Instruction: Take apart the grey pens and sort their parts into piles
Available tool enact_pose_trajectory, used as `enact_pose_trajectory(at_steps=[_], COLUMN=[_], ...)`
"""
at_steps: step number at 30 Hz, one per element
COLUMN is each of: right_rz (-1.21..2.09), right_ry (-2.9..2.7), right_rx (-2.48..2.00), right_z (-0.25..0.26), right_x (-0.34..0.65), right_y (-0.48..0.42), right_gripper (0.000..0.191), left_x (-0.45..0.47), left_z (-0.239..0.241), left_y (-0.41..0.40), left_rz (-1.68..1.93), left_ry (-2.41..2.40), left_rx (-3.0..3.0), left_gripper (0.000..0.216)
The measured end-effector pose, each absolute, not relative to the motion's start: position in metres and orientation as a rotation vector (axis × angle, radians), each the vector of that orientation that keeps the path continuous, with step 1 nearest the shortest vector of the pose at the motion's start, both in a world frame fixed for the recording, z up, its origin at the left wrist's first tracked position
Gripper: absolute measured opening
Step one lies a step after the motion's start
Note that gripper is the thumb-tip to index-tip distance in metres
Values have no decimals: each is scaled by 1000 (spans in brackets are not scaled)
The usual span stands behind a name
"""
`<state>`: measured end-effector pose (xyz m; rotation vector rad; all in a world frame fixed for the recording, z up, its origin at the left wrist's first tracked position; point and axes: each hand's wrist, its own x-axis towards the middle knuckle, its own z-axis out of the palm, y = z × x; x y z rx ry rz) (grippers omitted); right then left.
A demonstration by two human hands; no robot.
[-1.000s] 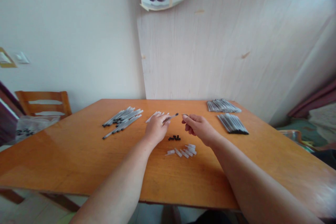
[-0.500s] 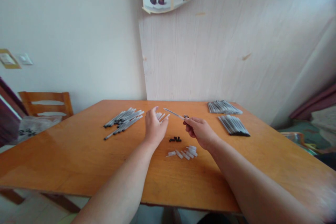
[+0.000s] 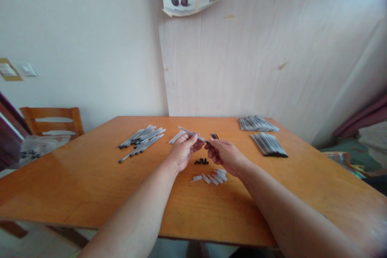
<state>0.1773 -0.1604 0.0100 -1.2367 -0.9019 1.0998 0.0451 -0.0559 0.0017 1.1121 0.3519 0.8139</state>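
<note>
My left hand [image 3: 185,151] is closed on the middle of a clear pen barrel [image 3: 189,131], its far end pointing up and to the left. At the barrel's dark lower end, my right hand [image 3: 225,154] pinches with thumb and fingers; whether it grips the barrel or a separate black plug is too small to tell. Dark pieces [image 3: 214,135] show just behind the right hand. Several whitish tubes [image 3: 175,138] lie partly hidden behind the left hand. Below the hands are a cluster of small black plugs [image 3: 201,161] and several translucent white caps [image 3: 213,178].
A loose pile of pens [image 3: 143,139] with black ends lies left on the wooden table [image 3: 127,197]. On the right are a row of pens [image 3: 269,145] and another bundle [image 3: 256,123] behind it. A chair [image 3: 54,119] with a plastic bag [image 3: 39,145] stands left.
My left hand, open before, has moved and closed around the barrel. The barrel has shifted slightly left, and both hands are now close together at it.
</note>
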Motion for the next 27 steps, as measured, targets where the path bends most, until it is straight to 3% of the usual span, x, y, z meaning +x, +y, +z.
enact_pose_trajectory(at_steps=[27], right_rz=[644], right_ry=[-1201], right_rx=[-1398], right_z=[5], right_x=[173], right_y=[-159], right_gripper=[29], left_x=[45], left_z=[4], left_y=[-57], left_rz=[795], left_ry=[428], left_rx=[1088], left_gripper=[29])
